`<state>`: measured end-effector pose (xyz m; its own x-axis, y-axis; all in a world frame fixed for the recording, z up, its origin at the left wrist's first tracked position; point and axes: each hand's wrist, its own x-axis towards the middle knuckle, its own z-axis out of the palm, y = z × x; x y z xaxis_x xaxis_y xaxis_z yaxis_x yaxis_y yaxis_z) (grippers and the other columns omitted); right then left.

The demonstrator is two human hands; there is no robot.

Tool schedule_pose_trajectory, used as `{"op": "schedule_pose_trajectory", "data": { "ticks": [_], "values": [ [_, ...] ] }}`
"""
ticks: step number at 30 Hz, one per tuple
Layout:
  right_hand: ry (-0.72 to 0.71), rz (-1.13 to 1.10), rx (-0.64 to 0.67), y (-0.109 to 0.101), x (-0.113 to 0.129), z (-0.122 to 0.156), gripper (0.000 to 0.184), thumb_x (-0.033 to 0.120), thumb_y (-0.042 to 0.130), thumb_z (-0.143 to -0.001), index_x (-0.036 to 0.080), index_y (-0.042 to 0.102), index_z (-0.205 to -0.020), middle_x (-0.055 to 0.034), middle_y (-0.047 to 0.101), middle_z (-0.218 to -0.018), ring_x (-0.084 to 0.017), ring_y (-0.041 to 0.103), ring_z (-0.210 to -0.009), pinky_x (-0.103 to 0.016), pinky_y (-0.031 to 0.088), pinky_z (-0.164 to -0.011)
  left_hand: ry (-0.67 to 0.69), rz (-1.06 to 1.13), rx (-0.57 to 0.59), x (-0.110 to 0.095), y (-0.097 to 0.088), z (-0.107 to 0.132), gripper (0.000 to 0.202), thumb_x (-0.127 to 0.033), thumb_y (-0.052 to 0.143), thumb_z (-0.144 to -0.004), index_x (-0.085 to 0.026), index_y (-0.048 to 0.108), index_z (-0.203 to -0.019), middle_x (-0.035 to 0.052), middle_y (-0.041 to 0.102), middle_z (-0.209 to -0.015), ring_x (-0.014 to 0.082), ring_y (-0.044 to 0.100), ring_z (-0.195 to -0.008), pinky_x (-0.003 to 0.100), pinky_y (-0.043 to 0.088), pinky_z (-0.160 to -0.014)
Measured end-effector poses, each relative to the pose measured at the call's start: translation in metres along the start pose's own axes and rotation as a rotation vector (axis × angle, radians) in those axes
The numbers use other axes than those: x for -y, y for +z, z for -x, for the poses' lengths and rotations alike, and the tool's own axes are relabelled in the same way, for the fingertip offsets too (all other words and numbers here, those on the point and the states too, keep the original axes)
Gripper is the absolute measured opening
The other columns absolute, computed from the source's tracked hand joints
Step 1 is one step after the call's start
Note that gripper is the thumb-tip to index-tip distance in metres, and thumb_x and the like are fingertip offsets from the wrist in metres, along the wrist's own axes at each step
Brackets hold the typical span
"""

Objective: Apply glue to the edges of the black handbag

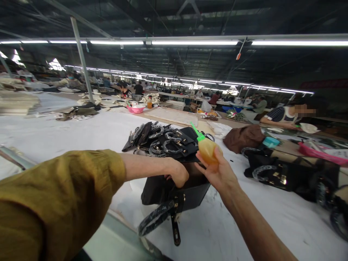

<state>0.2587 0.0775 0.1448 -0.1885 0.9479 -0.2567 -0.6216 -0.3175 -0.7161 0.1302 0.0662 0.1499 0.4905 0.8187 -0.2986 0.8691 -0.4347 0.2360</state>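
Note:
A black handbag (190, 194) stands on the white table (81, 134) in front of me, its wrapped handle (154, 217) hanging toward me. My left hand (178, 174) is closed on the bag's top edge, fingers curled inside the opening. My right hand (217, 172) grips a small amber squeeze bottle (208, 150) with a green nozzle, held just above the bag's right side.
A pile of black handbags (165, 139) lies behind the one I hold. More black bags (282, 174) and a brown bag (243, 137) sit to the right. A seated person in a striped top (280, 115) works at far right. A pink basin (135, 108) stands farther back.

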Motion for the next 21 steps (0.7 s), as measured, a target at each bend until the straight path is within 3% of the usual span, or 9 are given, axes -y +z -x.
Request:
{"op": "schedule_pose_trajectory", "data": {
  "ticks": [2,4,6,9,12,14,16,18,21],
  "values": [
    [-0.002,-0.018,-0.004,-0.001,0.001,0.0,0.02,0.041,0.056,-0.086,0.023,0.065,-0.089,-0.004,0.07,-0.09,-0.024,0.059,-0.101,-0.055,0.034,-0.095,0.046,0.012,0.073,0.004,-0.01,0.018,0.011,-0.006,0.068,-0.051,-0.017,0.066,-0.053,0.0007,0.061,-0.051,0.0151,0.054,-0.049,0.022,0.04,-0.044],
    [-0.001,-0.035,-0.004,-0.003,0.002,0.001,0.02,0.042,0.055,-0.086,0.025,0.065,-0.088,-0.0041,0.07,-0.09,-0.024,0.058,-0.103,-0.056,0.034,-0.095,0.101,0.096,0.036,0.013,-0.019,0.042,0.015,-0.017,0.059,-0.071,-0.018,0.069,-0.082,-0.0007,0.065,-0.07,0.0122,0.056,-0.061,0.02,0.042,-0.053],
    [-0.001,-0.054,-0.001,-0.005,0.002,0.002,0.02,0.042,0.055,-0.086,0.026,0.065,-0.09,-0.0039,0.07,-0.092,-0.025,0.057,-0.106,-0.058,0.033,-0.095,0.137,0.402,-0.126,0.026,-0.019,0.07,0.026,-0.023,0.048,-0.082,-0.016,0.062,-0.103,-0.0009,0.063,-0.077,0.0107,0.055,-0.067,0.019,0.043,-0.06],
    [-0.006,-0.08,0.0,-0.007,0.003,0.003,0.019,0.041,0.055,-0.086,0.026,0.065,-0.092,-0.0044,0.069,-0.096,-0.026,0.055,-0.108,-0.059,0.032,-0.095,0.02,0.561,-0.322,0.043,0.0,0.108,0.038,-0.043,0.041,-0.088,-0.013,0.06,-0.102,0.0024,0.063,-0.08,0.0141,0.056,-0.073,0.023,0.044,-0.066],
    [-0.007,-0.089,-0.003,-0.006,0.002,0.004,0.02,0.042,0.056,-0.085,0.025,0.065,-0.093,-0.0058,0.069,-0.097,-0.026,0.054,-0.109,-0.058,0.031,-0.096,-0.175,0.254,-0.443,0.035,0.03,0.128,0.052,-0.057,0.049,-0.081,-0.015,0.06,-0.108,0.0069,0.065,-0.085,0.022,0.058,-0.079,0.036,0.046,-0.075],
    [-0.012,-0.084,-0.009,-0.005,0.002,0.005,0.021,0.044,0.057,-0.084,0.026,0.065,-0.092,-0.0052,0.069,-0.096,-0.026,0.054,-0.11,-0.058,0.03,-0.096,-0.173,0.013,-0.593,0.015,0.044,0.128,0.056,-0.059,0.051,-0.079,-0.016,0.057,-0.115,0.0123,0.063,-0.103,0.0307,0.055,-0.099,0.05,0.039,-0.091],
    [-0.019,-0.07,-0.017,-0.002,0.001,0.005,0.022,0.045,0.058,-0.083,0.026,0.065,-0.092,-0.0043,0.069,-0.094,-0.025,0.054,-0.111,-0.056,0.03,-0.097,-0.1,-0.149,-0.68,-0.009,0.05,0.118,0.052,-0.053,0.056,-0.079,-0.017,0.056,-0.116,0.0147,0.054,-0.125,0.0346,0.043,-0.119,0.055,0.025,-0.103],
    [-0.027,-0.051,-0.023,-0.001,0.0,0.006,0.024,0.045,0.06,-0.081,0.024,0.065,-0.092,-0.004,0.069,-0.093,-0.025,0.054,-0.11,-0.055,0.03,-0.097,-0.027,-0.194,-0.575,-0.026,0.05,0.102,0.045,-0.043,0.059,-0.079,-0.014,0.055,-0.114,0.0146,0.059,-0.118,0.0314,0.05,-0.113,0.05,0.027,-0.103],
    [-0.032,-0.021,-0.035,0.0,0.003,0.009,0.024,0.045,0.059,-0.083,0.024,0.065,-0.092,-0.0038,0.07,-0.091,-0.024,0.053,-0.111,-0.056,0.028,-0.098,-0.075,-0.119,-0.312,-0.027,0.045,0.079,0.019,-0.029,0.051,-0.084,-0.015,0.061,-0.092,0.0088,0.067,-0.079,0.0234,0.063,-0.077,0.038,0.044,-0.081]
  ]
}}
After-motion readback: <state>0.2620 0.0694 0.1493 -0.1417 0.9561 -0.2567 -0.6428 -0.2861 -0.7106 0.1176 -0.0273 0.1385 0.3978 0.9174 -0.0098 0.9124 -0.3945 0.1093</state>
